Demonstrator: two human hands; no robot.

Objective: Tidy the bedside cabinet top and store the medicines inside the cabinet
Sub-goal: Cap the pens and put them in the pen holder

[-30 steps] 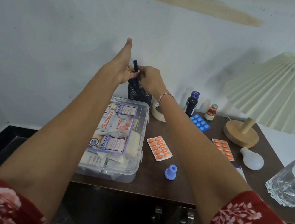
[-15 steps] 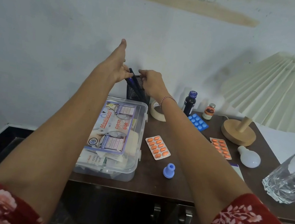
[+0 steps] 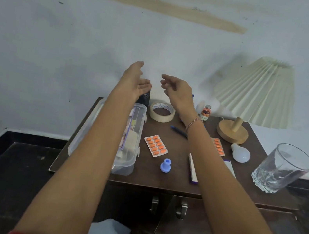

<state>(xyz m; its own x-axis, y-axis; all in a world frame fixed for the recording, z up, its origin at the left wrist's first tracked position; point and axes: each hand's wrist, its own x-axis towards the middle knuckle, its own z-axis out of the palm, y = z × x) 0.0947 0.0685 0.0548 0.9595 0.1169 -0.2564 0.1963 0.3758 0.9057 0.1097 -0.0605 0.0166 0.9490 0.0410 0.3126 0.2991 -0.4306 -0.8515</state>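
Head camera: a person's left hand point(image 3: 135, 81) and right hand point(image 3: 176, 92) hover open, empty and apart, just above a roll of masking tape point(image 3: 162, 111) at the back of the bedside tabletop point(image 3: 175, 182). A black mesh holder point(image 3: 145, 97) stands just left of the tape. A clear first-aid box point(image 3: 130, 162) lies to the tape's front-left, partly hidden by the left forearm. In front of the tape lie an orange blister strip point(image 3: 155, 145) and a blue cap point(image 3: 165, 165). Right of the tape are a blue pen point(image 3: 179, 131), a brown vial point(image 3: 205, 112), a second orange strip point(image 3: 219, 146), a white carton point(image 3: 193, 169), a bulb point(image 3: 239, 153), a lamp point(image 3: 256, 93) and a glass point(image 3: 282, 169).
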